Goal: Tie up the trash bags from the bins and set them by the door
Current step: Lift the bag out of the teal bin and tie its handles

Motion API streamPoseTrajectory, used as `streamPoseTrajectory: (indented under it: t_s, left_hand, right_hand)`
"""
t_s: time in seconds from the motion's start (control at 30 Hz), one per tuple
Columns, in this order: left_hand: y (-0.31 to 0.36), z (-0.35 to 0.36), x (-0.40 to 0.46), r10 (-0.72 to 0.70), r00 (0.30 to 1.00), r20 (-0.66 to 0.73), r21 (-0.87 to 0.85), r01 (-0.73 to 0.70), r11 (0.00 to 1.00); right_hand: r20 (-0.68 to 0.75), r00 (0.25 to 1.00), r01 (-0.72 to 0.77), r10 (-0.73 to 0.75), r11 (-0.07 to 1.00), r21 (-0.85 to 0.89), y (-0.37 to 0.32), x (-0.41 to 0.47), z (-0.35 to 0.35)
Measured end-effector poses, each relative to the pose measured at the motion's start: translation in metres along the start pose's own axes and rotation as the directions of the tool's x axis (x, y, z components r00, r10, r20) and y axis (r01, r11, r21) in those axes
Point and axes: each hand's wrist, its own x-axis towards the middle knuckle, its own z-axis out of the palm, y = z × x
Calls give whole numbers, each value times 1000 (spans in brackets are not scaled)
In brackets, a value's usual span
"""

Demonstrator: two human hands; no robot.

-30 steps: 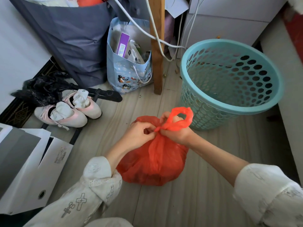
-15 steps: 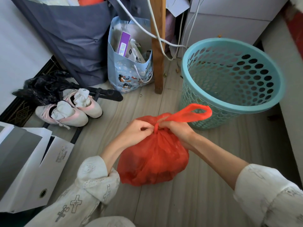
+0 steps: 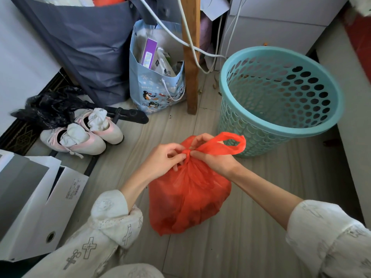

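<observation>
While the red trash bag (image 3: 188,193) sits on the floor (image 3: 251,227) beside the teal bin (image 3: 281,101), the left hand (image 3: 160,159) and right hand (image 3: 212,157) pinch its knotted neck.

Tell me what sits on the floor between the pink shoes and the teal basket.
In the head view, between the pink shoes and the teal basket stand the penguin-print gift bag and a wooden post.

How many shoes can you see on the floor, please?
2: a pale pink pair at the left, side by side beside the black plastic bag. One shoe lies nearer the white boxes, the other shoe just behind it. Others may be hidden.
</observation>
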Motion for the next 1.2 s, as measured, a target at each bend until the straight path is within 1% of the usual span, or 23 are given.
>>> streamPoseTrajectory:
  t_s: [0.07,0.13,0.2,0.23,0.33,0.37,0.5,0.6,0.67,0.8,0.87,0.97,1.03,1.13,1.17,1.2]
  left_hand:
    - [2,-2,0,47,999,-1,70,-47,996]
    - [7,-5,1,128,992,-2,232,-124,965]
    - [10,-7,1,192,981,36,421,-189,887]
    - [11,-8,1,208,976,61,488,-210,847]
    - [6,-10,-3,244,964,103,547,-260,795]
    - [3,-10,-4,258,960,105,567,-271,778]
    - [-8,-16,-6,318,945,78,690,-282,667]
    - [-17,-22,-9,323,945,57,728,-260,634]
    - [-22,-20,-12,312,949,44,727,-245,641]
    - [-24,-22,-11,255,967,24,705,-197,681]
    - [-24,-27,-10,175,985,4,664,-133,735]
    - [-9,-33,-21,11,1000,-2,610,-8,793]
    - [16,-36,-35,-55,998,2,582,43,812]
    - [80,-48,-64,-39,995,-87,485,76,871]
    - [105,-54,-76,-45,992,-121,452,95,887]
    - [131,-60,-89,-54,989,-138,426,108,898]
  right_hand:
    - [-38,999,25,-28,996,-84,1,0,-3]
    - [-51,996,67,-79,976,-207,3,-1,-6]
    - [-49,992,101,-120,953,-286,7,-3,-9]
    - [-45,993,92,-112,943,-321,9,-4,-13]
    - [51,997,81,-65,895,-438,11,-9,-25]
    - [65,997,60,-34,888,-456,11,-10,-27]
    - [56,997,-24,54,899,-436,15,-13,-37]
    - [96,983,-115,156,934,-339,23,-17,-43]
    - [112,971,-170,213,937,-305,27,-21,-43]
    - [74,965,-217,252,924,-316,29,-20,-41]
    - [49,953,-267,298,909,-321,24,-17,-38]
    - [114,930,-312,348,916,-253,-4,-13,-33]
    - [154,926,-311,344,929,-204,-35,-12,-26]
    - [117,905,-374,409,896,-242,-81,-24,-24]
    - [113,892,-409,439,886,-218,-96,-34,-27]
    - [127,887,-406,445,880,-247,-117,-47,-32]
